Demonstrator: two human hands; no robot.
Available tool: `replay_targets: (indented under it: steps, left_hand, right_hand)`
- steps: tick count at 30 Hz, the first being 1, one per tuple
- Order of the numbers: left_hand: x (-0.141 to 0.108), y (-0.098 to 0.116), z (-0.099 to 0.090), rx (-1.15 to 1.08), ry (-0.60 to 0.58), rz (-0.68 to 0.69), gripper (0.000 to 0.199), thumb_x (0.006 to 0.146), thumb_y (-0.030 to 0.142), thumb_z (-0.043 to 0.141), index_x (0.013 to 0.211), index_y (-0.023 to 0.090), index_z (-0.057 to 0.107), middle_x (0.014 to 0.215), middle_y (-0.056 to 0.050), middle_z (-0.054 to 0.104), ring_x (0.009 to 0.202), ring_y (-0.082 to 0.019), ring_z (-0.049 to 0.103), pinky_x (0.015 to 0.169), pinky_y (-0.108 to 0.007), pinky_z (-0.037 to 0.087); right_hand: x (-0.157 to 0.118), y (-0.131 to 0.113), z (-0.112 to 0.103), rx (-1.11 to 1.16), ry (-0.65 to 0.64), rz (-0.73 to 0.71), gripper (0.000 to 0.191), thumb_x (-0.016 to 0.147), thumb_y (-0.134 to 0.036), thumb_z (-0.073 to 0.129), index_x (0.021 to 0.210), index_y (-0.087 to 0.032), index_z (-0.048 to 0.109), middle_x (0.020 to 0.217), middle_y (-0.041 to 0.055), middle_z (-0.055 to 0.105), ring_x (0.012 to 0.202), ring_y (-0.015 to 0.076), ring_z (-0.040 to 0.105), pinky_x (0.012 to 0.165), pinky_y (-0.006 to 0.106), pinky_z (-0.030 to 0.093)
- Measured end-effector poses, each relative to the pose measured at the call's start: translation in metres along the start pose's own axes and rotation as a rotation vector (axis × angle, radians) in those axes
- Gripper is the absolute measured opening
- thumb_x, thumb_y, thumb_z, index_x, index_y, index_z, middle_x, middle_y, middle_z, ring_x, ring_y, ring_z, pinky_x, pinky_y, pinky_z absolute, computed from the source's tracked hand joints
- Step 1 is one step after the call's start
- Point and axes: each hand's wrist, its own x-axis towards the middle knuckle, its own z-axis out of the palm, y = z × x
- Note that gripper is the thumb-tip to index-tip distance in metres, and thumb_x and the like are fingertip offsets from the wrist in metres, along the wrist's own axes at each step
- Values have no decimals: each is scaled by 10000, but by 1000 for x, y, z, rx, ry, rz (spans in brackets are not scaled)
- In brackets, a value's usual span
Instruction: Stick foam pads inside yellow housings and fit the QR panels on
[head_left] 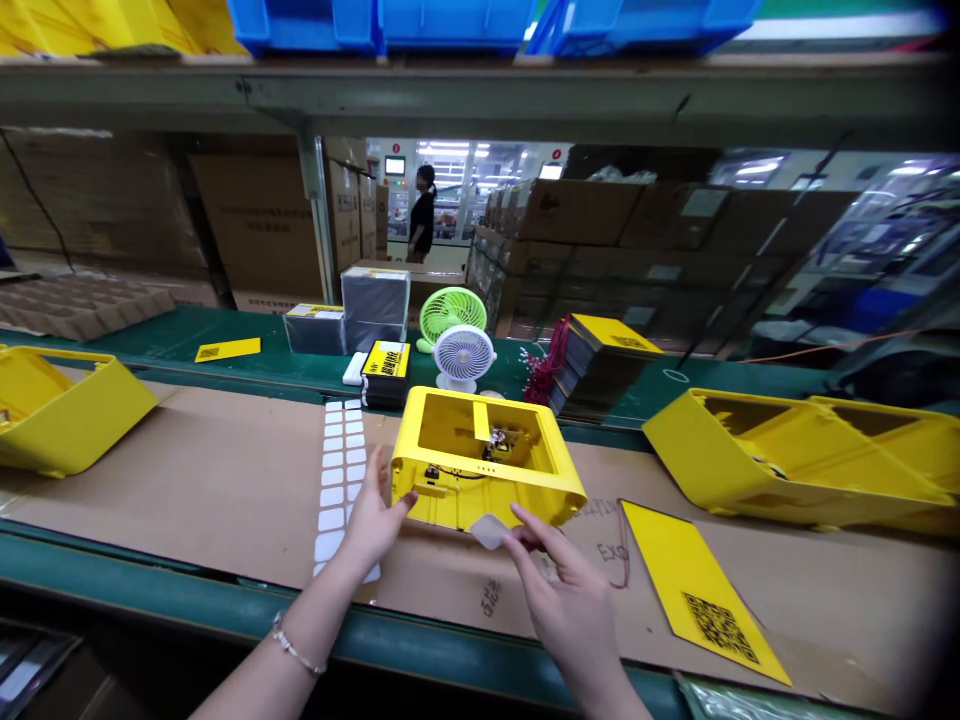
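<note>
A yellow plastic housing (559, 500) with an open front and top openings stands on the cardboard in front of me; wires and small parts show inside. My left hand (375, 515) grips its left edge, thumb at the front rim. Between the thumb and fingers of my right hand (559, 570) is a pale rounded sticker (489, 531), held near the housing's lower front edge. A sheet of white stickers (331, 495) lies left of the housing, partly behind my left forearm. To the right lies a yellow panel (690, 580) with a printed code.
More yellow housings stand at the left (82, 425) and right (780, 460). Behind are a green fan (452, 308), a white fan (463, 355), stacked panels (604, 365) and grey boxes (375, 305). Blue bins (457, 25) sit overhead. A person (422, 215) stands in the background.
</note>
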Motion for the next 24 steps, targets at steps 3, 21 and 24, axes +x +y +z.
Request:
replay_targets:
  steps: [3, 21, 24]
  left_hand:
    - [12, -7, 6, 30, -76, -37, 373, 847, 313, 491, 1193, 173, 490, 1085, -125, 641, 925, -224, 639, 729, -321, 519]
    - [-62, -6, -9, 197, -101, 86, 323, 871, 392, 419, 1044, 177, 589, 1019, -107, 661, 963, -252, 609, 820, -374, 469]
    - [-65, -10, -6, 219, -76, 123, 362, 892, 411, 386, 1113, 179, 552, 1070, -110, 638, 1044, -252, 568, 882, -382, 435]
  right_hand:
    - [2, 1, -1, -42, -39, -79, 159, 831, -238, 592, 977, -215, 652, 887, 37, 656, 817, 175, 616, 760, 310, 515]
    - [9, 42, 30, -329, -243, -17, 321, 783, -129, 428, 1028, -194, 625, 1012, 45, 653, 936, 210, 608, 864, 391, 508]
    - [15, 40, 32, -145, -334, 135, 303, 820, -170, 413, 1031, -190, 630, 1053, 49, 638, 985, 204, 588, 897, 384, 481]
